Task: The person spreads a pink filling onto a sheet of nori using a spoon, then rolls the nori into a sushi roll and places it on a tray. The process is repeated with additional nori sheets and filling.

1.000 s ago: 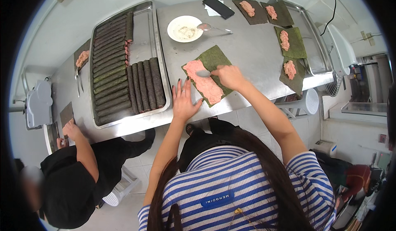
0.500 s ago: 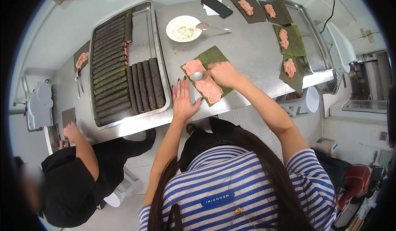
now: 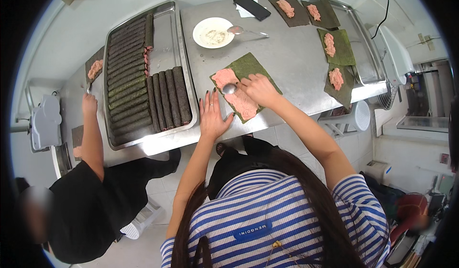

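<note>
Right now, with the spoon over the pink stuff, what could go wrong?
The pink paste reaches the edge of the green sheet, so the spoon in the right hand might push some onto the table. The left hand lies flat with its fingertips by the sheet's edge; if they steady it too lightly, the sheet might slide.

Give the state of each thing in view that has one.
Left hand, open, laid flat
Right hand, closed on spoon
Central seaweed sheet, unrolled, partly covered with pink filling
Right-side sheets, unrolled
Seaweed rolls, lined up
Left tray, partly filled
White bowl, upright
Phone, lying flat
</note>
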Demonstrator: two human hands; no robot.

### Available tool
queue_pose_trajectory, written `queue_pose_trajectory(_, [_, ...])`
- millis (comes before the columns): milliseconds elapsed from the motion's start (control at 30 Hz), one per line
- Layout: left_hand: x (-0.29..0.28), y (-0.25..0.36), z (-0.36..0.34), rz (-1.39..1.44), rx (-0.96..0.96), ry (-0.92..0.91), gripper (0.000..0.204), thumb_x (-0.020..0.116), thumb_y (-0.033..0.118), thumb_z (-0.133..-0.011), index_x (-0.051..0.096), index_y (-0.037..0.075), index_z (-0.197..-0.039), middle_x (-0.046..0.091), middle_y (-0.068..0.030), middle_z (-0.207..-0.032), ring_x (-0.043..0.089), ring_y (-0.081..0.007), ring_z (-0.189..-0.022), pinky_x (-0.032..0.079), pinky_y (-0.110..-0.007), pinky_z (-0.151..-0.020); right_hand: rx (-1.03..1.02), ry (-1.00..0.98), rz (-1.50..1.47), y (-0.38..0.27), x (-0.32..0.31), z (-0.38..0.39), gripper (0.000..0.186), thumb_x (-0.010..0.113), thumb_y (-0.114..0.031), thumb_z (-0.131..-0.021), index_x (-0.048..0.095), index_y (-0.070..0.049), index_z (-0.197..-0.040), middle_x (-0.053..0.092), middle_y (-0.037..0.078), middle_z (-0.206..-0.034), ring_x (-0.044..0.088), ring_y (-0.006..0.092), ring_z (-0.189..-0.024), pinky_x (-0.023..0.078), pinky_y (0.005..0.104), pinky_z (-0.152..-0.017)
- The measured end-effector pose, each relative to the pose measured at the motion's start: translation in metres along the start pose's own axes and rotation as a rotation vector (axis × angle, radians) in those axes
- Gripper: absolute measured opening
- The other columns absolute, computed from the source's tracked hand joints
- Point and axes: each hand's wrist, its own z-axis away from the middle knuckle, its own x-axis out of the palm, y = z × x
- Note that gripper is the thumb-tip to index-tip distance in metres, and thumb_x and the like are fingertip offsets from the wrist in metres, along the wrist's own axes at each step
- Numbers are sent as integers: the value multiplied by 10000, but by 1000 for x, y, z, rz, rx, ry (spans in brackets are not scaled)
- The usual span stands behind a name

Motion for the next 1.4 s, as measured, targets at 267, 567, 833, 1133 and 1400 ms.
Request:
queue_pose_trajectory(267, [0,1,0,13,5,24,921,670,389,-746,216,-23,-1433,334,-184,-1449,244,-357,-1380,161,-520,-1127,239,-48,-126,18,-8,-22,172,573,-120,-763,678,-99,-898,618,71,-852,634,258,-826,508,386,-681])
queue_pose_trajectory(567, [2,-1,-1,14,21,27,907,657,413,-751,238,-42,-1415,361,-207,-1421,220,-346,-1392,126,-514,-1140,272,-335,-263,-8,-21,30,257,560,-86,-757,712,-170,-947,635,94,-848,656,304,-804,522,424,-657])
queue_pose_trajectory(833, [-3,2,-1,15,11,18,920,664,420,-747,233,-44,-1414,354,-204,-1428,226,-353,-1388,125,-515,-1139,402,-354,-370,-14,-53,62,324,518,-82,-778,701,-191,-1022,647,86,-855,661,306,-789,520,431,-655])
queue_pose_trajectory(1133, [-4,1,-1,3,1,-3,960,669,456,-740,212,-40,-1423,351,-201,-1433,224,-355,-1388,126,-514,-1140,559,-332,-260,-66,-37,82,344,552,-110,-771,657,-135,-1098,616,104,-850,661,295,-759,527,422,-631])
queue_pose_trajectory(1400, [-8,6,-3,5,-13,-28,972,676,454,-743,193,-38,-1428,341,-207,-1437,200,-350,-1397,108,-503,-1146,581,-360,-368,-68,-66,84,388,601,-102,-728,653,-131,-1112,613,104,-852,654,293,-784,528,418,-637])
